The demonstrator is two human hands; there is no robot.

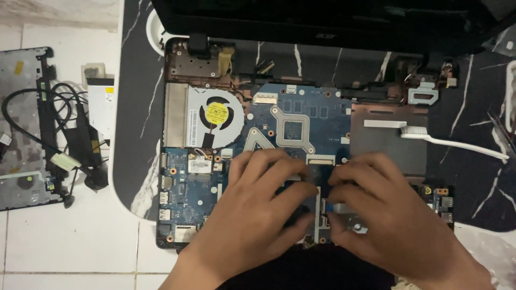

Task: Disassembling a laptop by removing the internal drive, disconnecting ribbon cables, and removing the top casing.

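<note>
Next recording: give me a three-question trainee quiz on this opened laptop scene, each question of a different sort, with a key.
1. True or false: the toothbrush lies to the right of the fan.
2. Where do both hands meet? A) on the fan B) on the lower middle of the circuit board C) on the cables at the far left
3. Fill in: the sticker at the fan's centre is ____ in colour.

Key
1. True.
2. B: the left hand and right hand bring their fingertips together there.
3. Yellow.
</note>
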